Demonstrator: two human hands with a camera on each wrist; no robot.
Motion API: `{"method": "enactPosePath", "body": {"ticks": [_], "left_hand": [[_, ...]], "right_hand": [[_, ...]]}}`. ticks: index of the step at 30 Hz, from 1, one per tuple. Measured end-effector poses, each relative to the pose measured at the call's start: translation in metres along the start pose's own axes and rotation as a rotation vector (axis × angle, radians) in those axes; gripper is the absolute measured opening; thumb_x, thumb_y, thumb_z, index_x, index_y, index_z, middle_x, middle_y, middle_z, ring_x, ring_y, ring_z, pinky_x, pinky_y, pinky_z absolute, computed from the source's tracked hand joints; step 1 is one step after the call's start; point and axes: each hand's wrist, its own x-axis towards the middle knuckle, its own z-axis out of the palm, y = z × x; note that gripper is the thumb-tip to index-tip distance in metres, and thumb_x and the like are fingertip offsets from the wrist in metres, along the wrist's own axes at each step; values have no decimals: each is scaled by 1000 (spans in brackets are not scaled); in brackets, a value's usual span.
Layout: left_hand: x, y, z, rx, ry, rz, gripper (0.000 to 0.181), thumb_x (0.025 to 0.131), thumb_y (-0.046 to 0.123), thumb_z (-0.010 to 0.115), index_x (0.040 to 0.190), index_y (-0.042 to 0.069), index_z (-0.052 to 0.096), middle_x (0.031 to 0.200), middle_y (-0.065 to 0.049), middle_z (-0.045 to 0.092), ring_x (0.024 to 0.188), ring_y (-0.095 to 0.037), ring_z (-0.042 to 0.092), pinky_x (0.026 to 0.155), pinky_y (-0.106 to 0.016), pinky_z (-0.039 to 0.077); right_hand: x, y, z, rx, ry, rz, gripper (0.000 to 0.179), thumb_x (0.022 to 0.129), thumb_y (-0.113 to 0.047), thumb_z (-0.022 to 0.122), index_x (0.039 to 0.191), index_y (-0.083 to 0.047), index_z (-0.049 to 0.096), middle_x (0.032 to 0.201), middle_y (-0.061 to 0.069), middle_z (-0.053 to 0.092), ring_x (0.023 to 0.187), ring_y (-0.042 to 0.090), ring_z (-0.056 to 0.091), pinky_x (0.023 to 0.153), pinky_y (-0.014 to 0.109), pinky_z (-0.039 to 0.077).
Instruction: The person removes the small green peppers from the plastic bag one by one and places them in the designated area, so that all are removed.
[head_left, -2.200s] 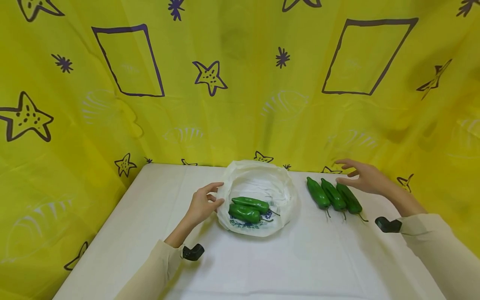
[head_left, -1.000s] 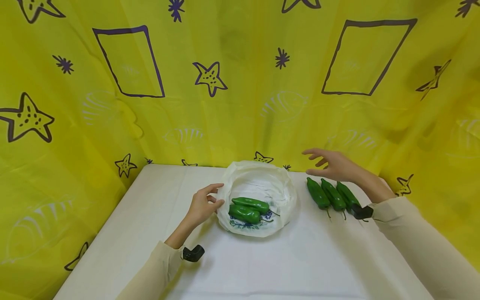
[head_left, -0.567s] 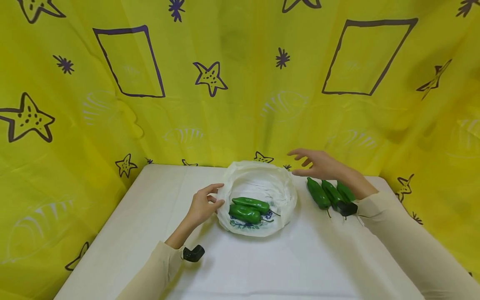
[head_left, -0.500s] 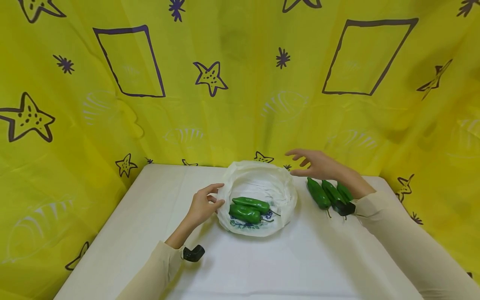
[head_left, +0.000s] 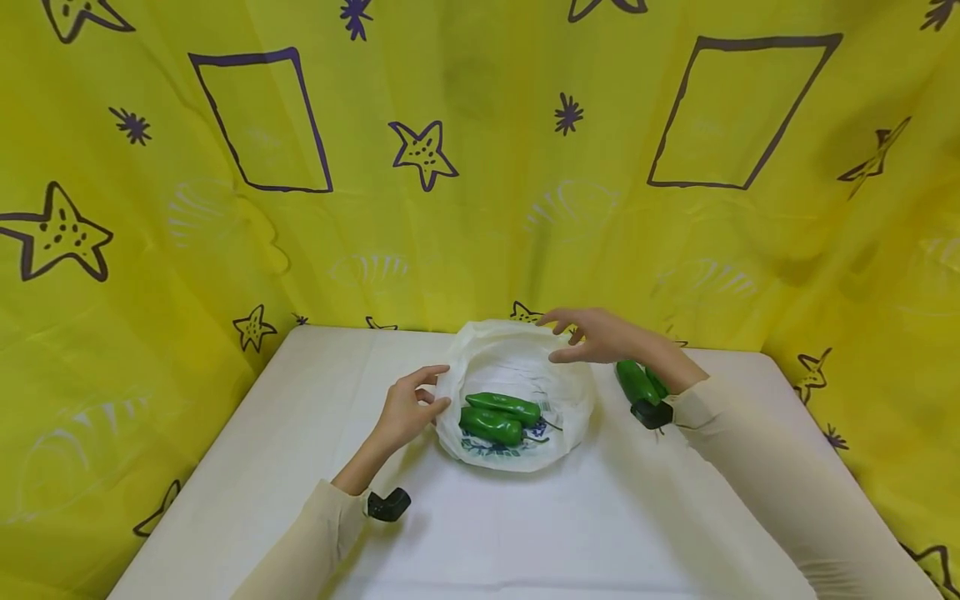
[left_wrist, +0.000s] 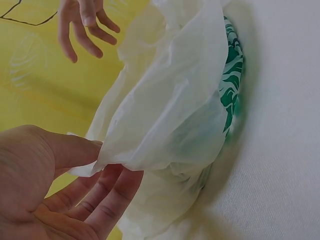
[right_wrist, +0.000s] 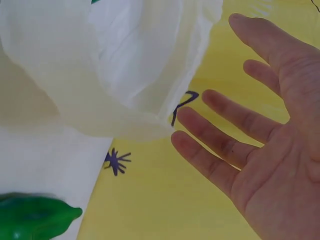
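One white table (head_left: 225, 508) was noted under the work, and behind it a yellow curtain (head_left: 480, 250) rose from ten o'clock round to two, printed with dark starfish outlines. Bearings took the plastic bag (head_left: 573, 408) as the dial, with twelve on the curtain side.

Working from the left, my left sleeve (head_left: 300, 542) entered from eight o'clock, with a black device (head_left: 387, 504) at the cuff. My left hand (head_left: 405, 408) stood at nine o'clock, its grip narrow: thumb on one face of the bag's thin edge, fingers on the other, pinching it. The bag was whitish and translucent, its mouth upward; the left wrist view showed a green leafy print low on its outside.

Inside the bag, toward seven o'clock, lay two glossy green peppers side by side, the far pepper (head_left: 502, 407) and the near pepper (head_left: 491, 426), stems pointing between three and four.

At one o'clock I recorded my right hand (head_left: 600, 335) near the rim, its grip wide, thumb well apart from the spaced fingers. Whether a fingertip touched the bag, I could not tell.

At three o'clock, outside the bag on the table, were a first loose pepper (head_left: 636, 382) and a second loose pepper (head_left: 657, 385), both partly covered by my right arm and its wrist device (head_left: 651, 413). My right sleeve (head_left: 757, 467) entered from four o'clock.
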Motion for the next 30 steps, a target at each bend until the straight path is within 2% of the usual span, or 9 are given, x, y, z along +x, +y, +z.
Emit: {"method": "enactPosePath", "body": {"ticks": [13,20,30], "left_hand": [[-1,0,-2,-12,-2,-6,53,88,-2,77,138,9,64,121,-18,65,73,-18,64,58,-28,59],[0,0,-2,-6,-5,15,52,88,-3,76,137,8,64,119,-19,65,72,-17,63,57,-27,59],[-1,1,-2,-7,-4,-3,52,89,-2,77,138,9,64,121,-18,65,73,-18,64,58,-28,59]], "right_hand": [[26,-11,21,58,-87,-2,63,95,-27,76,149,-12,49,135,24,61,107,36,69,86,43,61],[35,-16,31,76,-106,-15,62,95,-28,76,149,-13,49,135,24,61,106,35,69,87,43,60],[50,-16,49,84,-130,-23,62,95,-29,76,150,-18,49,136,21,62,104,30,71,90,42,60]]}}
